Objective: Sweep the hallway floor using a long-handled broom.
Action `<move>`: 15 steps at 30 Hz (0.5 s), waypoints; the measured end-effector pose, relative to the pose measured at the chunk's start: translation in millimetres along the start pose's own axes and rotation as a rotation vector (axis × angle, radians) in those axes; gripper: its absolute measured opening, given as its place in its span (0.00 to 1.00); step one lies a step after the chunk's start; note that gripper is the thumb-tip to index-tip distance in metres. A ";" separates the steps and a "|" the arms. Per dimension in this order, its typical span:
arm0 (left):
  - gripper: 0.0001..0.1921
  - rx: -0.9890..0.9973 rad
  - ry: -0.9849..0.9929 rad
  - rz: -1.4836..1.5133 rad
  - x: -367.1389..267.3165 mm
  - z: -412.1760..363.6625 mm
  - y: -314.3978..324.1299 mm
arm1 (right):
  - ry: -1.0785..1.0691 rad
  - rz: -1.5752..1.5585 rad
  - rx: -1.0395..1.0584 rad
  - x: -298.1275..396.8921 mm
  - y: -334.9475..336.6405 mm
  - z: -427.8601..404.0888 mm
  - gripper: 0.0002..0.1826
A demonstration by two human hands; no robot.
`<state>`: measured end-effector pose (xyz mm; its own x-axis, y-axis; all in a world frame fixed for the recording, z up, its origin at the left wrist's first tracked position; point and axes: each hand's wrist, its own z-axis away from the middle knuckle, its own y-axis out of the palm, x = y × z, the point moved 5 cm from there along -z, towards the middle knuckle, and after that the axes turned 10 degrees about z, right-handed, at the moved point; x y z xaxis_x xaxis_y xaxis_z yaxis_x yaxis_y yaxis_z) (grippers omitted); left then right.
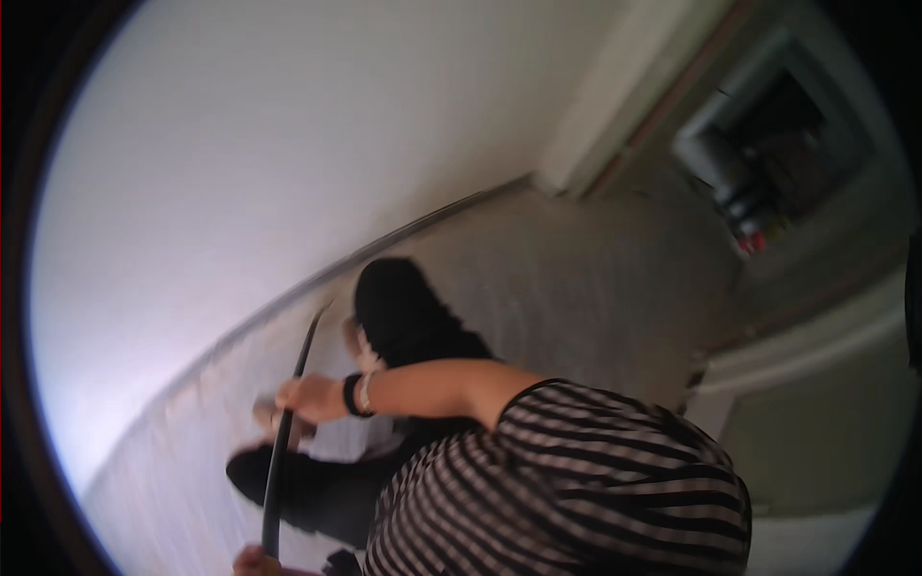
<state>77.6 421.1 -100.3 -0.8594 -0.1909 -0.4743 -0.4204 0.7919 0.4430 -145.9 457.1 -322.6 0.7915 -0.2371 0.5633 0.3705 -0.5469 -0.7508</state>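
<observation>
A long dark pole (276, 461) slants across the view, its far end thin and blurred close to the foot of the wall. My right hand (313, 398) grips it partway along, with a black band (352, 395) and a light bracelet (366, 393) on the wrist. At the bottom edge, partly cut off, my left hand (256, 561) is closed around the nearer part of the pole. What the pole belongs to cannot be told. Below my arms are my black-clothed legs (403, 309) and blurred feet, beside my striped shirt (562, 489).
A white wall (288, 144) with a grey baseboard (432, 216) runs along one side of the greyish floor (576, 288). A door frame (605, 101) stands at the wall's end. Beyond it are blurred objects, one of them red (751, 243). A greenish panel (807, 446) is at the lower right.
</observation>
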 end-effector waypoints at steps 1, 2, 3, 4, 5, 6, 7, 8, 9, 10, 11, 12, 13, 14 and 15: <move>0.20 0.100 -0.041 0.012 5.6 -1.6 11.6 | 0.053 -0.023 -0.015 -22.9 10.3 5.8 0.05; 0.20 0.128 -0.068 0.100 18.4 -0.1 17.5 | 0.008 0.034 -0.021 -28.9 35.9 25.1 0.05; 0.19 0.153 -0.107 0.049 18.0 2.0 19.6 | 0.032 0.106 0.007 -37.7 42.2 21.2 0.03; 0.18 0.163 -0.128 -0.043 13.3 3.4 11.1 | 0.028 0.124 0.033 -30.5 35.0 15.3 0.03; 0.17 0.170 -0.153 -0.151 11.4 5.9 1.8 | 0.024 0.126 0.070 -16.8 30.0 13.3 0.04; 0.16 0.173 -0.177 -0.270 9.9 8.9 -5.3 | 0.041 0.070 0.046 -11.1 21.0 15.7 0.04; 0.15 0.181 -0.200 -0.390 10.4 12.1 -8.4 | 0.057 0.012 0.017 -9.9 10.0 19.0 0.05; 0.14 0.185 -0.219 -0.517 11.0 15.0 -10.8 | 0.056 -0.014 -0.016 -12.7 3.6 20.6 0.05; 0.13 0.185 -0.244 -0.654 14.8 14.1 -9.3 | 0.061 -0.008 -0.023 -15.7 1.9 25.8 0.05; 0.13 0.188 -0.243 -0.650 16.1 18.0 -3.7 | 0.078 -0.012 -0.035 -19.1 1.3 28.1 0.06; 0.10 0.097 -0.288 -0.677 19.9 21.8 -1.9 | 0.091 -0.019 -0.044 -22.4 2.2 30.6 0.06; 0.07 0.008 -0.330 -0.709 23.0 15.6 3.4 | 0.094 -0.027 -0.021 -23.3 3.8 25.9 0.07; 0.07 0.011 -0.318 -0.712 24.2 2.3 12.7 | 0.086 -0.030 -0.029 -23.9 5.6 16.2 0.07; 0.07 0.120 -0.248 -0.374 23.3 -12.4 28.9 | 0.103 -0.056 -0.031 -23.6 9.9 6.6 0.07; 0.09 0.231 -0.199 -0.019 25.2 -18.1 43.3 | 0.149 -0.076 -0.035 -29.7 10.6 9.9 0.07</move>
<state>32.5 440.1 -79.3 -0.7688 -0.1077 -0.6304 -0.3387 0.9047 0.2585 -160.7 466.2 -350.6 0.6801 -0.3088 0.6649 0.4076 -0.5946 -0.6930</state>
